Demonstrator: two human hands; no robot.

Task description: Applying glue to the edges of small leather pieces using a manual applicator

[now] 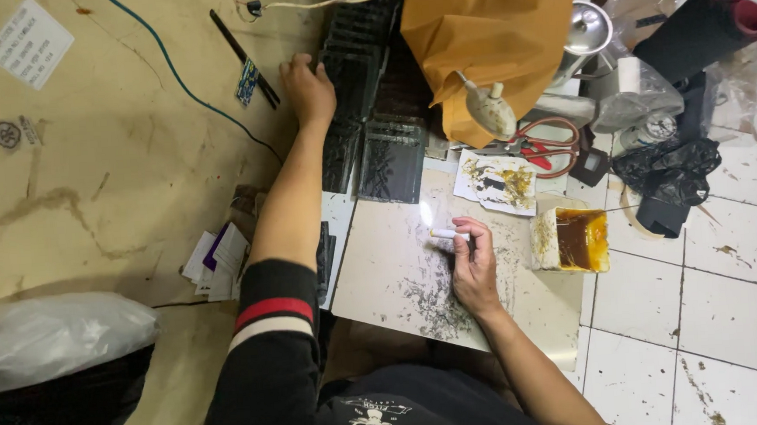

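My right hand (474,263) rests on a pale board (382,265) and grips a small white lighter (450,233) with a flame burning at its left end. Dark shavings lie scattered on the board around that hand. My left hand (308,90) reaches far forward, fingers curled, resting at the left edge of a stack of dark flat trays (369,82); whether it grips anything is hidden. A black sleeve with a red and white band covers my upper left arm.
An orange-brown bag (490,31) lies behind the trays. Red-handled scissors (545,145), a metal funnel (586,29), a glue-stained block (573,240), black plastic (669,173) and a stained paper (495,182) crowd the right. A blue cable (182,80) crosses tan sheeting; white tiles lie right.
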